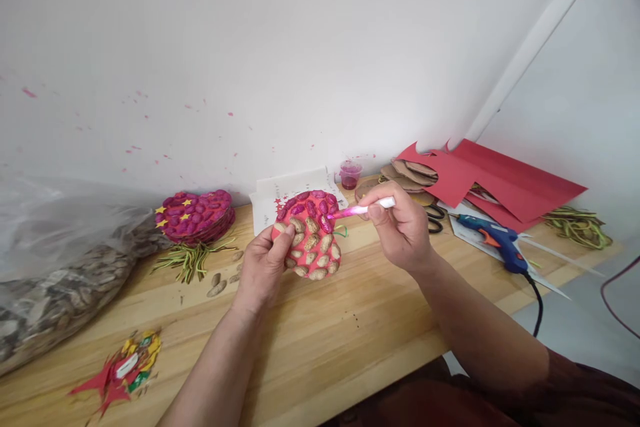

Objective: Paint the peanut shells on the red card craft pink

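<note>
My left hand [265,257] grips the left edge of a red craft piece [301,240] covered with peanut shells, the thumb on its front. Shells along its top and upper right are magenta; the lower ones are plain tan. In my right hand [403,230] is a slim white paintbrush [370,207] with a magenta-stained end, its tip touching a shell at the upper right. A small clear cup [351,175] of magenta liquid stands behind the piece. White paper [265,203] with small red stars lies under and behind it.
A stack of finished magenta peanut-shell pieces [197,217] and a clear bag of shells [60,300] are at left. Red paper [515,180], black-handled scissors [435,219], a blue glue gun [493,237] and its cord lie at right. Colourful scraps [125,367] sit front left.
</note>
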Motion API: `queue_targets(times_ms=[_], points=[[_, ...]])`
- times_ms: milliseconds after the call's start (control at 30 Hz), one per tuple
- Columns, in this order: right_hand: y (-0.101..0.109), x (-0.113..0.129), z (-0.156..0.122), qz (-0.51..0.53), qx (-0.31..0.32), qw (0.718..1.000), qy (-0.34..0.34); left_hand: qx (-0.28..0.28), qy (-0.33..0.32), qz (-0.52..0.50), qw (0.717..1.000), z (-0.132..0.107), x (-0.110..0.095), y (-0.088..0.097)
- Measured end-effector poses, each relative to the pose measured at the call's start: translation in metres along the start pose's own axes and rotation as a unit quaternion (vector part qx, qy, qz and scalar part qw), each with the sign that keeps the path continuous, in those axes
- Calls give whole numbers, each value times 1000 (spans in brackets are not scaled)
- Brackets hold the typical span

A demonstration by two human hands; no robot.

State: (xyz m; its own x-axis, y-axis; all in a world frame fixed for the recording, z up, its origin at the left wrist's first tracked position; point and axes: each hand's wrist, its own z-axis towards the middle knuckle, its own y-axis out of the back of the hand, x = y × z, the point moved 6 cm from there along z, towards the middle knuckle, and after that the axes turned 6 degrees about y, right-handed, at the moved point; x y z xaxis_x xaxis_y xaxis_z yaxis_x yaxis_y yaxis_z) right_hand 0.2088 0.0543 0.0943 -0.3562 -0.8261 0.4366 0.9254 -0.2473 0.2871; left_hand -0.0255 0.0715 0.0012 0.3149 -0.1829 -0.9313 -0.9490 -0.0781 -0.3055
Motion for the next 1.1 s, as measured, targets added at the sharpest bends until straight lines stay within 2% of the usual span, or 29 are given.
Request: queue_targets(times_ms=[667, 933, 1100], points=[[0, 1, 2, -22, -4, 1000, 8, 13, 35, -46, 998, 4, 6, -2], [-2, -1, 0, -25, 1, 1000, -7, 4, 18, -4, 1000, 2, 3, -3], [-3, 3, 2, -20, 10, 1000, 16, -8, -3, 33, 999, 2, 1, 0]])
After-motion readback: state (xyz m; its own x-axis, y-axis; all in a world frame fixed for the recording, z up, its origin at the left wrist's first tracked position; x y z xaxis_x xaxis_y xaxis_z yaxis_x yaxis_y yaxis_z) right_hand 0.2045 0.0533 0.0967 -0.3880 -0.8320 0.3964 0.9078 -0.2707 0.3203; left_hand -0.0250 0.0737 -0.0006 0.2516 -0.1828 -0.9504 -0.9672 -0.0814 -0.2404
